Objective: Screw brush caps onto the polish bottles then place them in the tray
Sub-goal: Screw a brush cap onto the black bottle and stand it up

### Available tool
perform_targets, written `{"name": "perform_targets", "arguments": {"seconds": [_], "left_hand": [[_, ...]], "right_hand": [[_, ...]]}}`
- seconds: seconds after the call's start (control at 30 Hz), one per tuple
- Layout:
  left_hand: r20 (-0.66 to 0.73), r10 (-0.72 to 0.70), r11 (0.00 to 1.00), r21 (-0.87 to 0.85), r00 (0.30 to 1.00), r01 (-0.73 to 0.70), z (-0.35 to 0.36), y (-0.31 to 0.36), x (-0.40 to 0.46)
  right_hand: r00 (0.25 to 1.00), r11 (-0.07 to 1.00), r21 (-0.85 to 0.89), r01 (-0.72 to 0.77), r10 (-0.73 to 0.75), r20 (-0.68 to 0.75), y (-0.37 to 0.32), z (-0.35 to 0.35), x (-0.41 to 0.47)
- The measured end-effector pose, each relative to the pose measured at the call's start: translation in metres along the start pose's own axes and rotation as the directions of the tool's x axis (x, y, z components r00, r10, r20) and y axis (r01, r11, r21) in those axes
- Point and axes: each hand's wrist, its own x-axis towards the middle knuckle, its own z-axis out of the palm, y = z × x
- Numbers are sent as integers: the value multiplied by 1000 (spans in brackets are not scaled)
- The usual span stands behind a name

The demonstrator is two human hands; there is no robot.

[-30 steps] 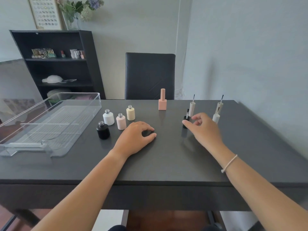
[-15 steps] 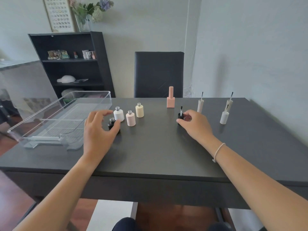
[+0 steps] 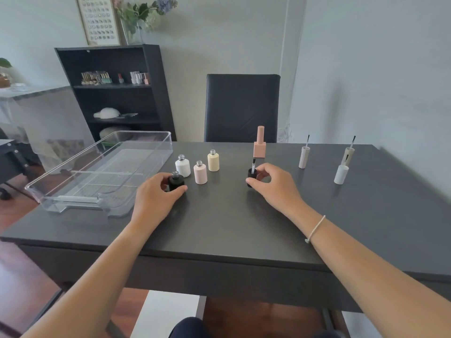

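while the black bottle [image 3: 176,183] stands uncapped at centre left of the frame, just below the white bottle [image 3: 183,167], the left hand [image 3: 156,198] is closed around its body, thumb and fingers on either side. the bottle is short, matte black, with a bare threaded metal neck. right of centre, the right hand [image 3: 273,184] pinches the black brush cap [image 3: 251,175], which stands inverted on the table [image 3: 219,228] with its brush pointing up. judged step: pairing the first cap and bottle. the next move calls for lifting the cap, turning it brush-down, guiding the brush into the neck, then twisting. pink bottle [image 3: 200,173] and cream bottle [image 3: 213,162] wait uncapped beside it; three more caps stand at the right. the clear tray [image 3: 102,167] at left holds no bottles.
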Motion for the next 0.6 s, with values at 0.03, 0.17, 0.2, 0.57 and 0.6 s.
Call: {"name": "perform_targets", "arguments": {"seconds": [0.03,0.17,0.2,0.57,0.6], "left_hand": [[-7,16,999,-28,1000,-17,0,1,-2],[-12,160,976,-149,987,-160,9,21,-8],[7,204,962,-184,979,-200,14,29,-9],[178,393,903,-260,902,-342,70,75,0],[169,390,903,-265,905,-339,71,73,0]], "right_hand": [[1000,1000,17,2,-2,-2,0,0,0],[1000,997,83,-7,7,-5,1,-3,2],[1000,994,107,-16,16,0,2,-4,2],[996,972,232,38,-19,-85,7,-38,2],[995,967,249,45,-21,-98,7,-41,2]]}}
